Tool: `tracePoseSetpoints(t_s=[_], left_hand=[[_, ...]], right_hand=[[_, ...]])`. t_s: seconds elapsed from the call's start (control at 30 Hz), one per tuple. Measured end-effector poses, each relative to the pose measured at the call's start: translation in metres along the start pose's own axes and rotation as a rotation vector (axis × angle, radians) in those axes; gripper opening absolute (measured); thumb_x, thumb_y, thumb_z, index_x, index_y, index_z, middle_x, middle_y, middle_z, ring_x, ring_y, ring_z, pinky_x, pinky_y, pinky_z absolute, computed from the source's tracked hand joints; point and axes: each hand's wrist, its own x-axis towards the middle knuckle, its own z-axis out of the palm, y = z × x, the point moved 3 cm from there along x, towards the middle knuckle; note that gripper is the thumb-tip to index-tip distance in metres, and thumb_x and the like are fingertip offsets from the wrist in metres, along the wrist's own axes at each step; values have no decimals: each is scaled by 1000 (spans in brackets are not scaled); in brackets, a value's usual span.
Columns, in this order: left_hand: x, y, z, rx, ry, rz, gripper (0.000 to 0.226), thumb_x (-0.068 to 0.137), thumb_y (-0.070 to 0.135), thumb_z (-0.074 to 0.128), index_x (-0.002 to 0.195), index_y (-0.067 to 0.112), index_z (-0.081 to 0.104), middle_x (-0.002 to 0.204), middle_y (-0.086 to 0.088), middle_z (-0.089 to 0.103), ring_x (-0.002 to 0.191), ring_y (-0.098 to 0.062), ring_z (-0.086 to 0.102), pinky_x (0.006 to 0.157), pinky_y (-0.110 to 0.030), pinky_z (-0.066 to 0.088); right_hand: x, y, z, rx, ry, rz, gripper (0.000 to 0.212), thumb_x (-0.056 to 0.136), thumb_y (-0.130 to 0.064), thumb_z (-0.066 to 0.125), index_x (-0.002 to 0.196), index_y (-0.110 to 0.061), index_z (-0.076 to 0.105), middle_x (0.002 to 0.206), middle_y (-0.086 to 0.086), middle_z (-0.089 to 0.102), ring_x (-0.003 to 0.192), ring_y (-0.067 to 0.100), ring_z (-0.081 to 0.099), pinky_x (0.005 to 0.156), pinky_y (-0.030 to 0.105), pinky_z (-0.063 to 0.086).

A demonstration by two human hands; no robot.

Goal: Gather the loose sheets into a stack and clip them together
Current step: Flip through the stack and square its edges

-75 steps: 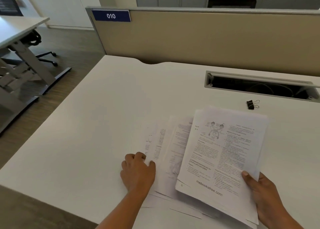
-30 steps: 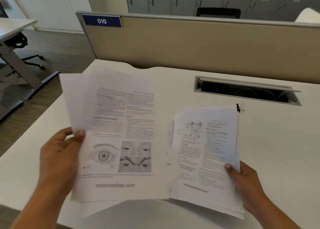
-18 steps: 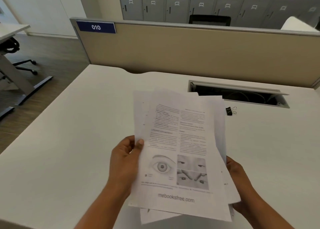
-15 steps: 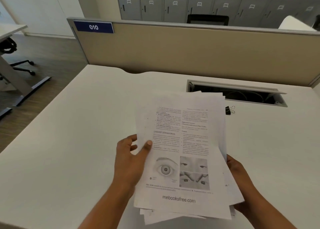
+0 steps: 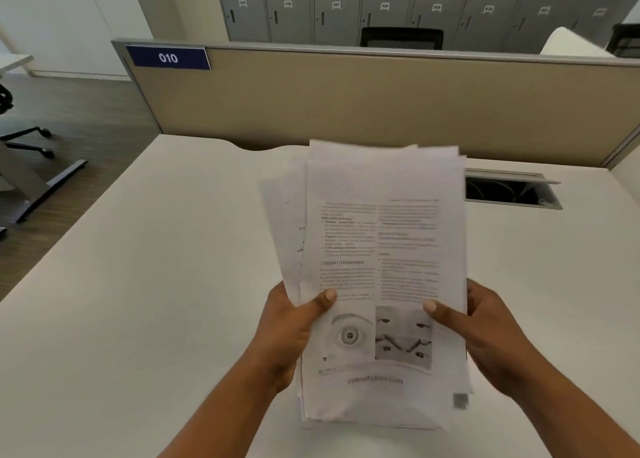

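Stack of white printed A4-style paper sheets (image 5: 381, 250) is up off the desk, held nearly upright and tilted toward the person, between both hands. Edges not squared: a few sheets stick out at the left side and the top corners are fanned. Top sheet shows 2 columns of text, heading "SQUINT (STRABISMUS)", an eye drawing and a greyscale photo at the bottom. Footer text is blurred, can't read it.

Left hand (image 5: 287, 333) is clamped on the stack's left edge, thumb flat across the front, fingers behind the paper. Right hand (image 5: 485, 333) is clamped on the right edge the same way, thumb on the front near the photo. Both bare forearms come in from the bottom of the frame.

Below them, the white rectangular desk top (image 5: 156, 284). At the far right of it, a grey metal-rimmed cable cutout (image 5: 512, 189) with its flap raised, dark cables inside, partly hidden by the sheets.

Behind the desk, a beige fabric partition with grey metal trim (image 5: 346, 101), blue label plate reading "010" (image 5: 168, 58) at its top left corner. Past that, a row of grey numbered lockers (image 5: 381, 7); their numbers are too blurred to read. Left side: dark wood-look floor (image 5: 86, 111) and the black wheeled base of an office chair (image 5: 27, 142).
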Motion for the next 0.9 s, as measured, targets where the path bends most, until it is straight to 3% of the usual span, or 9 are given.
tracePoseSetpoints(t_s=[0.1,0.23,0.33,0.47,0.6,0.7,0.77,0.9], left_hand=[[11,12,11,65,15,151,36,88,0,70,115,24,71,108,1,79,99,-22,76,83,-45,63],[27,18,21,155,34,260,36,84,8,77,108,34,70,100,8,79,95,-15,75,78,-38,64],[34,13,19,147,79,282,29,79,14,81,104,27,73,100,1,79,95,-21,76,77,-40,65],[34,7,22,126,45,296,21,79,10,79,98,18,77,97,-3,81,92,-24,78,74,-46,65],[28,12,26,124,73,387,25,76,16,79,94,34,80,96,4,81,94,-21,77,75,-41,65],[24,26,32,180,-8,522,45,73,20,77,106,50,73,101,15,78,100,-16,75,76,-34,65],[26,27,33,198,-26,529,47,74,18,77,114,42,71,103,11,78,102,-18,75,74,-32,65],[32,19,31,194,3,471,49,78,30,84,119,6,69,104,-6,78,100,-25,76,74,-34,65]], right_hand=[[12,-16,-3,-65,17,-129,36,76,-9,72,109,-22,71,107,-1,77,98,18,73,79,33,61],[23,-27,-4,-57,8,-196,38,71,-11,72,108,-19,72,105,1,78,96,21,74,75,33,60],[29,-21,-7,3,40,-184,35,71,-11,71,106,-11,73,103,6,78,96,27,74,74,33,60],[28,-13,-7,14,94,-234,34,73,-8,72,104,-19,75,107,9,77,100,29,73,80,48,60],[27,-16,-4,52,104,-341,45,76,-2,75,99,-40,75,108,2,76,103,28,70,79,50,59],[27,-26,-4,90,61,-453,52,75,1,66,109,-38,69,109,3,73,107,31,67,77,48,59],[29,-25,-6,75,47,-462,51,75,0,64,111,-36,68,110,4,72,107,31,68,79,49,59],[32,-15,-3,-12,46,-392,51,74,-7,67,103,-49,71,108,-6,75,102,21,71,80,44,60]])
